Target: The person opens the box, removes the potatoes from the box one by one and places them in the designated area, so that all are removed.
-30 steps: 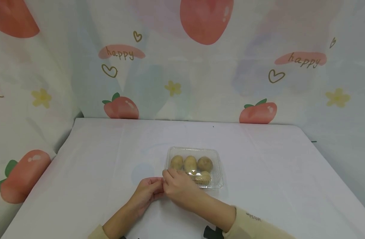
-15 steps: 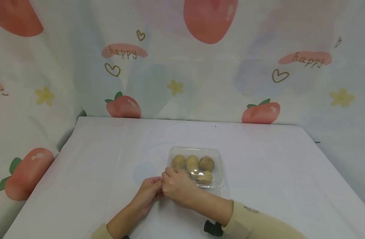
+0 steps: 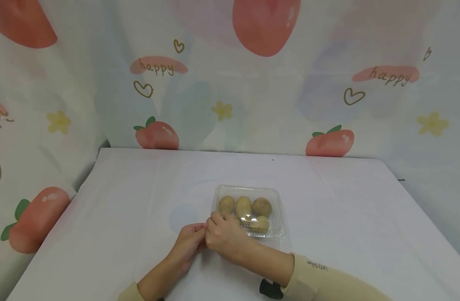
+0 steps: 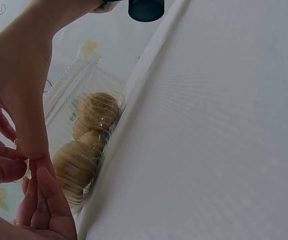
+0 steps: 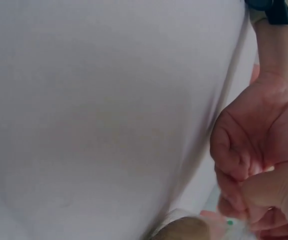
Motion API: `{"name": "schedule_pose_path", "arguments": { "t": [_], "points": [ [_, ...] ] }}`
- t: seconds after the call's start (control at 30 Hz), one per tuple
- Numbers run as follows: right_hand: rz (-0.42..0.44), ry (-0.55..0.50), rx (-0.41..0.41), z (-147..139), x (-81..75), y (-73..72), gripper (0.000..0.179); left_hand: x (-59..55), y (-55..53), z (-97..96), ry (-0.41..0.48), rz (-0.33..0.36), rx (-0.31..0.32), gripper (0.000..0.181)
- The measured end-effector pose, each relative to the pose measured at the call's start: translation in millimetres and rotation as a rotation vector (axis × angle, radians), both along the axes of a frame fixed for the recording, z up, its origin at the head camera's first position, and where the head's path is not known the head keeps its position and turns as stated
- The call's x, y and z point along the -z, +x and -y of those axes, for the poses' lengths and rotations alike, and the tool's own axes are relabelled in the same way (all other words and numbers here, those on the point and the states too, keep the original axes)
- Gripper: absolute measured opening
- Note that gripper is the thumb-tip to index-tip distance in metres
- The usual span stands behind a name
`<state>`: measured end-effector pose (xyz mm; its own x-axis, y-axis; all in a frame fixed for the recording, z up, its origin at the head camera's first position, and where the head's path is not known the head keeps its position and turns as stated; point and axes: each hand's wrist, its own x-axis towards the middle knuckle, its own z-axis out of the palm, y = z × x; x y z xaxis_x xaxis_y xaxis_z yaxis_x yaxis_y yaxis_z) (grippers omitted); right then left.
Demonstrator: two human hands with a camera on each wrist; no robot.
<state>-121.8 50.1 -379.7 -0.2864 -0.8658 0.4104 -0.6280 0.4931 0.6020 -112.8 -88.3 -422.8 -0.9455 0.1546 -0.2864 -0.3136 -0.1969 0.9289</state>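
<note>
In the head view, the left hand (image 3: 187,246) and right hand (image 3: 227,237) are held together at the near-left corner of the clear box (image 3: 279,217) of potatoes (image 3: 243,206). From the left wrist, both grips look narrow; what is pinched cannot be told. From the right wrist, overlapped fingers (image 5: 232,193) are seen; light pressure seems best.

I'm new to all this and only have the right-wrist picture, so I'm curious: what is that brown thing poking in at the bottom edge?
Observer: It looks like one of the potato-like things, at least four, that the head view shows in a clear plastic box.
Visitor: Is anything blocking your look at it?
Observer: Yes, in the head view the right hand hides the box's near left corner; whether they touch, I can't tell.
Visitor: And what's beyond all that?
Observer: Past the white table is a backdrop printed with the word "happy".
</note>
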Motion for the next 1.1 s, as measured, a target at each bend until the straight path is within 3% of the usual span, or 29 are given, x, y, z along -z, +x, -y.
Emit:
{"name": "schedule_pose_path", "arguments": {
  "t": [0.27,0.37,0.5,0.6,0.7,1.1],
  "points": [
    [0.075,0.023,0.13,3.0,-4.1,8.1,0.009,1.3,0.6,-1.3,0.014,-0.013,0.02,0.012],
    [0.109,0.02,0.119,0.5,-6.5,6.2,0.009,2.3,0.0,-1.4,0.02,-0.016,0.023,0.015],
    [0.121,-0.03,-0.054,-10.0,-3.9,-6.2,0.007,4.1,-0.9,-0.6,0.023,-0.019,0.025,0.019],
    [0.08,-0.094,-0.235,-17.3,2.5,-16.5,0.007,5.5,-1.0,1.2,0.015,-0.012,0.022,0.019],
    [0.042,-0.141,-0.348,-20.8,7.3,-22.2,0.009,6.1,-0.7,3.0,0.006,-0.012,0.026,0.018],
    [0.036,-0.209,-0.489,-28.8,16.6,-33.2,0.015,3.5,-0.2,-1.3,0.019,-0.049,0.008,0.014]
  ]
}}
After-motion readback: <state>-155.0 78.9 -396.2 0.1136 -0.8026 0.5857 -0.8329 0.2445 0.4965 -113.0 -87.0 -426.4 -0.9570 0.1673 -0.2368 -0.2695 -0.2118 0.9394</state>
